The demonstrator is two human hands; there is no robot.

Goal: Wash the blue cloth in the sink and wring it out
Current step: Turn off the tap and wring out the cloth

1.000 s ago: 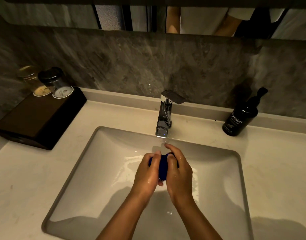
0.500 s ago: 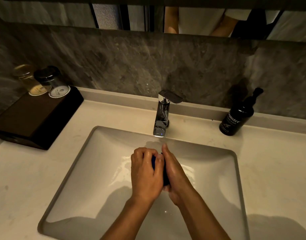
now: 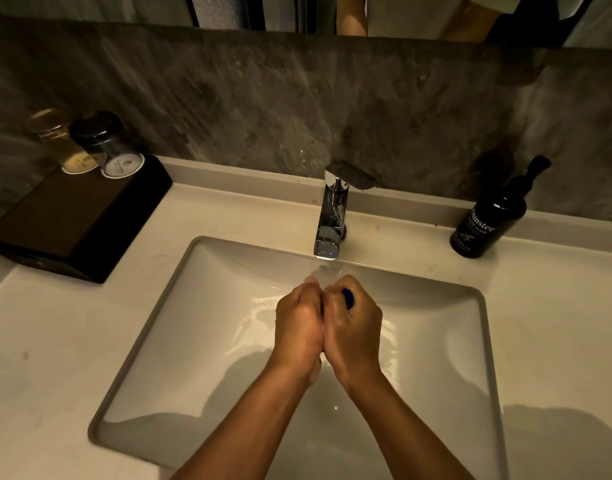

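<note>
Over the white sink basin (image 3: pixel 180 341) my two hands are pressed together just below the chrome tap (image 3: pixel 330 216). Water runs from the spout onto them. The blue cloth (image 3: pixel 348 297) is balled up between my hands, and only a small blue edge shows past the fingers of my right hand (image 3: pixel 355 327). My right hand's fingers curl round it. My left hand (image 3: pixel 297 323) closes against the cloth from the left, knuckles up. Both hands are wet, and most of the cloth is hidden.
A black hand-wash pump bottle (image 3: pixel 488 220) stands on the counter right of the tap. At the back left a dark tray (image 3: pixel 72 223) carries two upturned glasses (image 3: pixel 100 147). Pale countertop (image 3: pixel 554 334) surrounds the basin, with a stone backsplash and mirror behind.
My hands have turned against each other round the cloth: the left rolled over and back, and now both sit knuckles-up side by side, hiding more of the cloth.
</note>
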